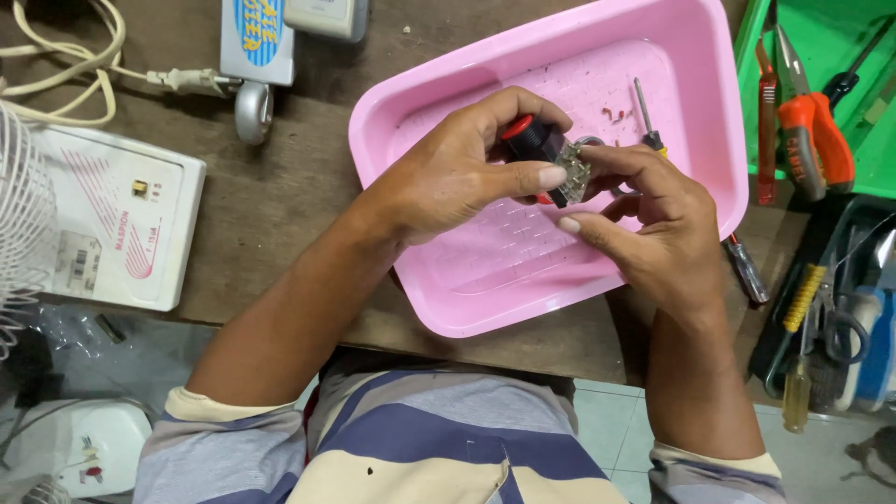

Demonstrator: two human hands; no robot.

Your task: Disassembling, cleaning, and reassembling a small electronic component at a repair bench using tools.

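Both hands raised over the pink tray (448,308), meeting above its middle. Left hand (457,173) closed around a small switch part (549,154); thumb and fingers wrapped over the black body. Right hand (653,224) pinching the same part from the far side, fingertips at its pale metal end.

Handling, judged: light, rigid, small enough to slip from a loose pinch. Metal terminals thin, probably bendable; best held by the black plastic body, not the lugs.

Appearance: black cylindrical housing, red cap at top left, cluster of silvery-white contacts at lower right. Finer detail hidden by fingers.

Position: held clear above the tray floor, not resting on it.

Nearby: small screwdriver (646,117) lying in the tray beside a few reddish scraps. White box (112,224) at left on the wooden tabletop (280,196). Green tray (877,159) at right with orange-handled pliers (814,140). Yellow-handled screwdriver (799,373) lower right.
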